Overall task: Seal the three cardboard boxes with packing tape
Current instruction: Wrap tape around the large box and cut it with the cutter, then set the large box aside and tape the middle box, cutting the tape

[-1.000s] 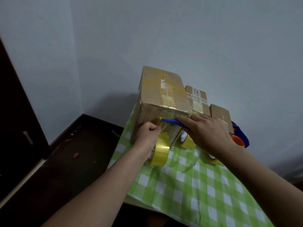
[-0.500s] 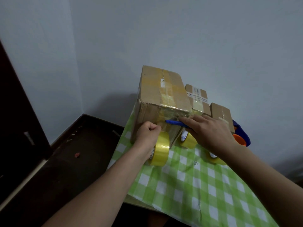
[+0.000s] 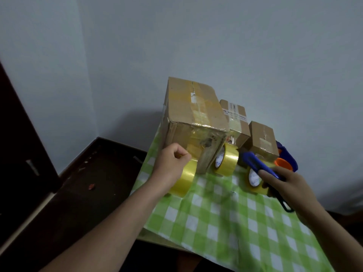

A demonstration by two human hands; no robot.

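Observation:
A large cardboard box [image 3: 194, 114] stands on the green checked tablecloth [image 3: 225, 216], with shiny tape across its top and down its near face. My left hand [image 3: 172, 163] grips a yellow tape roll [image 3: 184, 179] against the box's near face. My right hand [image 3: 286, 183] holds a blue utility knife [image 3: 257, 163] off to the right, clear of the box. A medium box [image 3: 235, 118] and a small box [image 3: 261, 140] stand behind on the right.
A second tape roll [image 3: 225, 160] stands by the large box's corner and a third [image 3: 255, 181] lies under my right hand. A blue and orange tape dispenser [image 3: 284, 160] sits by the wall. The table's left edge drops to a dark floor [image 3: 78, 183].
My right hand has pulled the blue knife away from the large box's front edge, moving right and down. My left hand stays on the tape roll at the box face.

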